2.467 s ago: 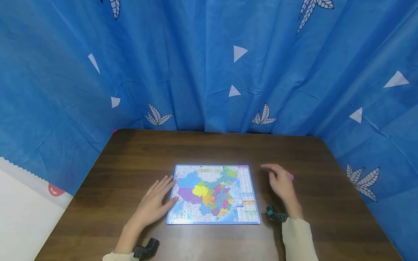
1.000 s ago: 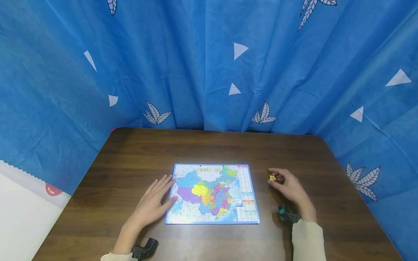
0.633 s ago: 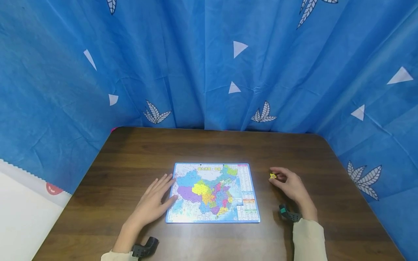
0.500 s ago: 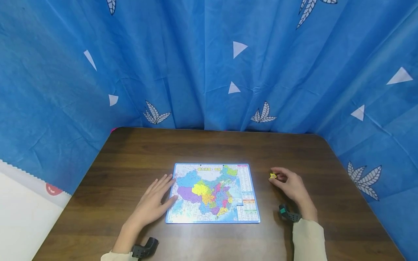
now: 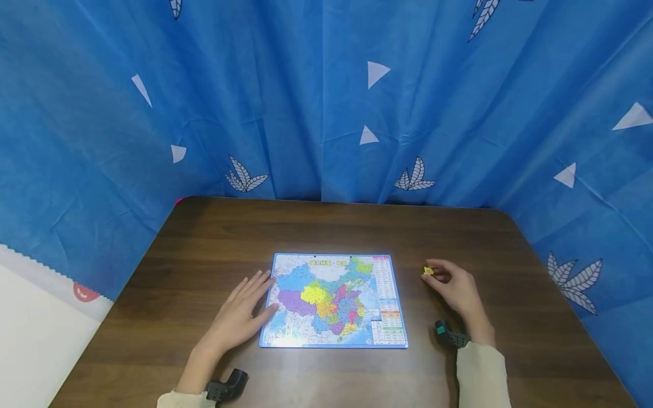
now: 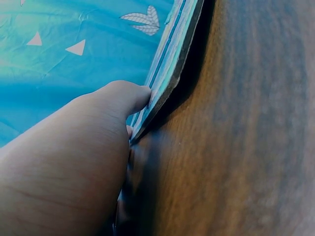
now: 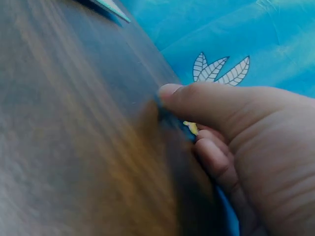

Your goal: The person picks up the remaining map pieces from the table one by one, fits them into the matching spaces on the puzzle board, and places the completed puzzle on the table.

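A flat map puzzle board (image 5: 334, 275) in many colours, with a blue rim, lies on the table. My left hand (image 5: 240, 317) rests at its left edge, fingers spread, the fingertips and thumb on the board's border. In the left wrist view the thumb (image 6: 129, 96) lies on the board's face near the edge. To the right of the board, my right hand (image 5: 454, 286) pinches a small yellow puzzle piece (image 5: 428, 271) between thumb and fingers. The right wrist view shows only a bit of that yellow piece (image 7: 191, 128) behind the thumb.
The dark wooden table (image 5: 229, 226) reaches back to a blue curtain (image 5: 285, 102) printed with leaves and white shapes. Bare tabletop lies between the board and my right hand. A white cloth part (image 5: 41, 328) hangs at the left edge.
Since the earliest frame my right hand has shifted slightly right and turned, and the yellow puzzle piece now shows in its fingers. Over the last second both hands stay nearly still.
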Tool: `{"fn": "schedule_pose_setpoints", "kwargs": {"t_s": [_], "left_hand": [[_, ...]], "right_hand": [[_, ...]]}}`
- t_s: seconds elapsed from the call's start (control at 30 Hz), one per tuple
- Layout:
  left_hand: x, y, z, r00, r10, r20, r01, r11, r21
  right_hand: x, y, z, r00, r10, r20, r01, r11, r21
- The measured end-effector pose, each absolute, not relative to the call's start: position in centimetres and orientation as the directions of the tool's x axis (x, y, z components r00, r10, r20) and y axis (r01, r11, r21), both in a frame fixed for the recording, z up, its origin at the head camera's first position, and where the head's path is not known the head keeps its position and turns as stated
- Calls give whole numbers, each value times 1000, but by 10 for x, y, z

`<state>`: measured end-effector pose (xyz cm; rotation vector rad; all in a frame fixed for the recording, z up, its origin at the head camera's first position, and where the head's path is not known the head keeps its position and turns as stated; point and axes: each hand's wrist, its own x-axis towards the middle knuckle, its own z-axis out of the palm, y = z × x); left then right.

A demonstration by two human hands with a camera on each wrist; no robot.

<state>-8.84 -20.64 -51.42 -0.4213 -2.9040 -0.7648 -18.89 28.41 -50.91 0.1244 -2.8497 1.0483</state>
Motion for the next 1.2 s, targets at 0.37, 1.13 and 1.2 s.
{"fn": "schedule_pose_setpoints", "kwargs": {"t_s": [0.37, 1.13, 1.2], "left_hand": [[-90, -206, -513, -959, 233, 161, 282, 844, 456], [-91, -205, -517, -960, 231, 156, 277, 849, 450], [-92, -205, -515, -959, 236, 157, 282, 850, 445]], "right_hand": [[-191, 282, -518, -969, 14, 246, -156, 740, -655], [-197, 272, -526, -856, -70, 512, -402, 712, -576], [-198, 271, -525, -842, -46, 537, -409, 704, -581]]}}
